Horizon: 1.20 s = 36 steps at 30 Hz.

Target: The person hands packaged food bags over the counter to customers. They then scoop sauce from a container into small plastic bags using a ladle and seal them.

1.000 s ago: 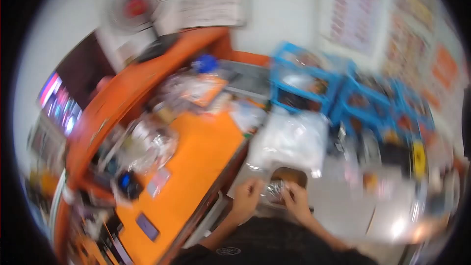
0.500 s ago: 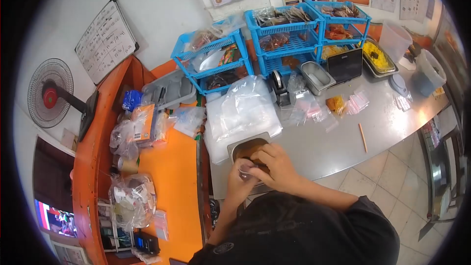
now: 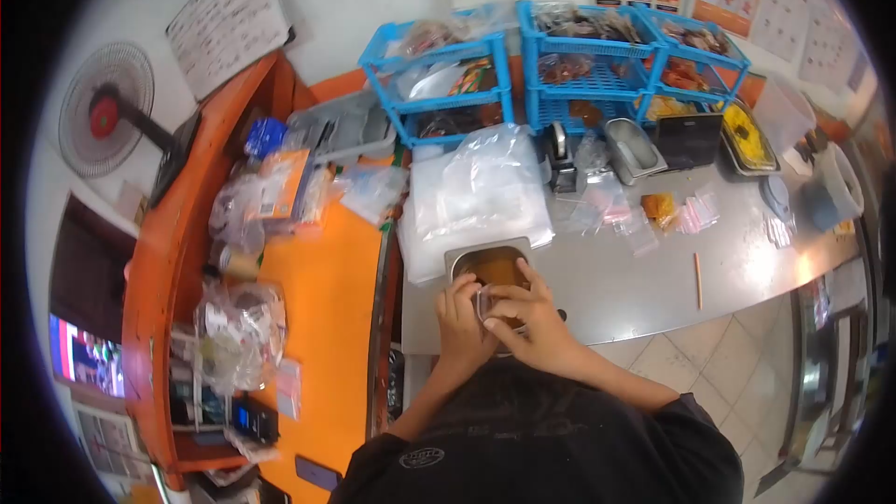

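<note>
Both hands are together over a metal container (image 3: pixel 461 251) that holds brown contents, at the near edge of the steel table. My left hand (image 3: pixel 461 325) has its fingers curled round a small clear plastic item (image 3: pixel 483 303). From the right, my right hand (image 3: pixel 530 315) pinches the same item, its fingers bent over it. The item's exact shape is partly hidden by the fingers. Just beyond the container lies a stack of clear plastic bags (image 3: pixel 476 191).
Blue tiered baskets (image 3: pixel 588 84) with packets stand at the back. On the steel table (image 3: pixel 597 289) are a tape dispenser (image 3: pixel 561 159), a metal tin (image 3: pixel 633 151), a tray of yellow food (image 3: pixel 747 138) and a pencil-like stick (image 3: pixel 698 282). A phone (image 3: pixel 317 472) lies on the orange counter (image 3: pixel 322 317).
The view has shifted slightly, so the table stands differently in it. My hands remain at the container, and the fingers of my right hand have moved on the clear item.
</note>
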Each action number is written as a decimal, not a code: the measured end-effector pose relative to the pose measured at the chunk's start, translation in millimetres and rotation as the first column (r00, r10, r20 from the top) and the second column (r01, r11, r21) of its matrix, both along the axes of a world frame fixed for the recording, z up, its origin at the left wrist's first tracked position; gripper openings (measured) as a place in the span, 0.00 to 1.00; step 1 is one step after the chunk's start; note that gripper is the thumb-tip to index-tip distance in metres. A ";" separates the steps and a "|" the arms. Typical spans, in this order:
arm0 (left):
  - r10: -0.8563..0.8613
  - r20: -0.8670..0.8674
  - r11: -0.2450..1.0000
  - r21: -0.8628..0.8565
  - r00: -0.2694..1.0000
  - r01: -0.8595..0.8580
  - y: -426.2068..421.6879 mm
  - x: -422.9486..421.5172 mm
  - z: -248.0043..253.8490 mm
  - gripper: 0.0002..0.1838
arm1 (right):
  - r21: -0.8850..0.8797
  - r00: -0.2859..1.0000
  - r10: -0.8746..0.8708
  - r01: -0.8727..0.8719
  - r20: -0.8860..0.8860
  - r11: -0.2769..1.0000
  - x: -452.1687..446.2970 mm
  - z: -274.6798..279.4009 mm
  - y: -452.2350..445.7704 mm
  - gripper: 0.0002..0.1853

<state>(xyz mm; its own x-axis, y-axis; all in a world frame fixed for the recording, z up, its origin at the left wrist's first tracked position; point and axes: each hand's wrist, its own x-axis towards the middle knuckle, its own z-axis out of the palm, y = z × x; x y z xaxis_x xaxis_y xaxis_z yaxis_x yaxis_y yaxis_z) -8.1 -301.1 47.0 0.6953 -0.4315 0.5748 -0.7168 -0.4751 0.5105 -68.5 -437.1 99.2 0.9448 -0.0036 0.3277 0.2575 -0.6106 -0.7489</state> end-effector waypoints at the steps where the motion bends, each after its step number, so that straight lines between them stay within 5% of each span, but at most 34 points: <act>1: 0.031 -0.020 1.000 -0.001 0.999 -0.031 4.4 4.6 2.1 0.25 | 0.129 1.000 -0.007 0.004 0.018 0.992 2.0 6.6 -3.7 0.04; 2: 0.097 -0.068 0.993 -0.054 0.993 -0.101 9.6 9.2 4.6 0.25 | 0.261 1.000 -0.018 0.012 0.020 0.965 2.8 11.7 -9.1 0.05; 5: 0.216 -0.197 0.957 -0.151 0.956 -0.248 40.1 14.8 1.7 0.26 | 0.094 0.972 -0.191 0.179 0.137 0.979 6.2 11.3 -46.3 0.10; 7: 0.249 -0.225 0.928 -0.224 0.942 -0.299 55.3 19.3 -3.2 0.26 | -0.219 0.977 -0.214 0.210 0.006 0.953 9.1 -6.4 -58.6 0.13; 13: 0.162 -0.498 0.898 -0.283 0.852 -0.336 59.9 14.8 -28.8 0.26 | -0.429 0.856 -0.228 0.008 -0.463 0.903 10.8 -60.1 -31.7 0.14; 16: 0.175 -0.400 0.912 -0.279 0.900 -0.301 60.2 11.6 -29.5 0.23 | -0.564 0.922 -0.179 -0.050 -0.343 0.824 20.1 -58.2 -34.5 0.07; 20: 0.103 -0.487 0.922 -0.282 0.867 -0.267 70.6 11.1 -37.8 0.20 | -0.765 0.986 -0.110 -0.029 -0.129 0.643 37.6 -50.3 -45.1 0.06; 22: -0.228 -0.825 0.862 -0.418 0.517 -0.286 72.7 9.2 -38.6 0.17 | -0.775 0.994 -0.068 -0.027 -0.091 0.632 44.2 -54.9 -48.0 0.06; 23: -0.226 -0.825 0.861 -0.419 0.518 -0.290 71.5 8.2 -39.1 0.17 | -0.784 0.998 -0.031 -0.019 -0.049 0.621 46.2 -56.4 -48.7 0.07; 25: -0.529 -0.820 0.678 -0.563 0.217 -0.473 65.6 6.7 -40.0 0.18 | -0.769 0.998 -0.002 -0.046 -0.061 0.638 44.8 -56.5 -48.0 0.06; 35: -0.550 -0.798 0.658 -0.596 0.247 -0.461 57.7 7.9 -32.9 0.20 | -0.461 0.968 0.091 -0.193 -0.233 0.866 24.3 -61.9 -58.4 0.05; 36: -0.428 -0.847 0.725 -0.530 0.315 -0.440 58.5 6.1 -29.1 0.20 | -0.458 0.965 0.089 -0.197 -0.246 0.867 20.9 -62.0 -59.9 0.05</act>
<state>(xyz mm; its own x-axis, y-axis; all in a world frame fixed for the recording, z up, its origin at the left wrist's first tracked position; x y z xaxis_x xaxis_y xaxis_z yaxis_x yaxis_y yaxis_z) -2.0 -242.6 17.9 0.8922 -0.3002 -0.3375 0.4125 0.2373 0.8795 -47.6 -497.1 37.1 0.9690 0.2422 0.0494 0.2400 -0.8736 -0.4234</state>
